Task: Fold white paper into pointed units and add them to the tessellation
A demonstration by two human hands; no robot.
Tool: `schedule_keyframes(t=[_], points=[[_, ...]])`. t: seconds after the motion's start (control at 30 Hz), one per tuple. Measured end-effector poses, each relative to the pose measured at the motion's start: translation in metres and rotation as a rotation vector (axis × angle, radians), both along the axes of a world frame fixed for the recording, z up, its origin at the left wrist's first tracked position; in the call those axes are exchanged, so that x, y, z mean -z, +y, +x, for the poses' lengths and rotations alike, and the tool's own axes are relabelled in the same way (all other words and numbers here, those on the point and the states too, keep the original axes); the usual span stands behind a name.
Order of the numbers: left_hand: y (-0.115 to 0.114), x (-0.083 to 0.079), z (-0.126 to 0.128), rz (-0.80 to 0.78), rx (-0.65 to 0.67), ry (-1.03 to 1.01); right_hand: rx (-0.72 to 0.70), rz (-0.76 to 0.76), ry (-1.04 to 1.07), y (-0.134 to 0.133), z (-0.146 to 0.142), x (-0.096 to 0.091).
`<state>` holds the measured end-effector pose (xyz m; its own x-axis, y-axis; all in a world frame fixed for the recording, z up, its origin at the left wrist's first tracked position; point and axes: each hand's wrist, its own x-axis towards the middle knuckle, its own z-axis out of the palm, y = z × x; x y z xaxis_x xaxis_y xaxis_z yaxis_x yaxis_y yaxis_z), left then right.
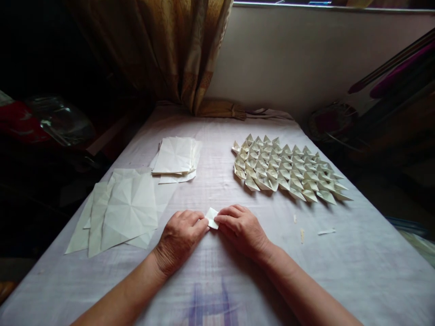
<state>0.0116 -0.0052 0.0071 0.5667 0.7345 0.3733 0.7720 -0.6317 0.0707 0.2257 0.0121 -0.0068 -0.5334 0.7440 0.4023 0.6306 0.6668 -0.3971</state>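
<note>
The left hand (180,235) and right hand (243,228) pinch a small folded paper (212,217) near the bench's (340,271) front edge; uneven pressure from the fingers could skew its crease.

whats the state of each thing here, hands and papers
small white folded paper piece, pinched between both hands
left hand, fingertips shut on its left edge
right hand, fingertips shut on its right edge
large creased white sheets, unfolded, flat, overlapping
stack of white paper squares, loosely piled
white folded paper units, packed in rows
</note>
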Motion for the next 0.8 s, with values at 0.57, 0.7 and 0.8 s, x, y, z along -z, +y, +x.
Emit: schedule_keyframes(t=[0.57, 0.7, 0.8], points=[[0.011, 0.001, 0.013, -0.289, -0.217, -0.241, 0.231, -0.175, 0.121, 0.011, -0.009, 0.000], [0.012, 0.001, 0.014, -0.290, -0.241, -0.231, 0.254, -0.194, 0.165, 0.011, -0.010, 0.001], [0.012, 0.001, 0.015, -0.294, -0.252, -0.222, 0.269, -0.199, 0.180, 0.010, -0.010, 0.002]])
